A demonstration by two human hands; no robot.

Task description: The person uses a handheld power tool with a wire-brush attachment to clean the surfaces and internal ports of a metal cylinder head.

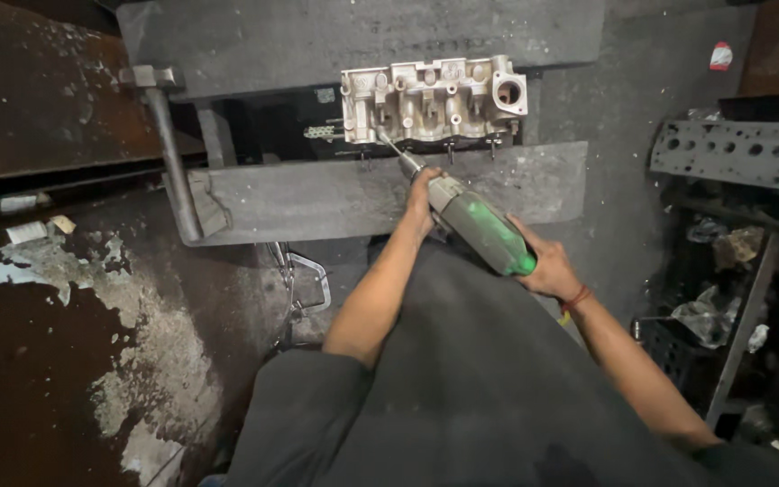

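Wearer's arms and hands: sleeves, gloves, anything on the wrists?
Both forearms are bare, no gloves on the left hand or the right hand. Short dark grey sleeves end about the elbows, same cloth as the dark grey shirt. A thin red-orange thread band circles the right wrist. No watch or rings that I can make out.

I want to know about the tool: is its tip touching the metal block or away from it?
Touching: the tool tip meets the metal block.

Long grey steel bar with a square head (166,153), perforated grey metal plate (739,151) at right, crumpled clear plastic bags (703,317), rust-stained flaking floor (56,361)
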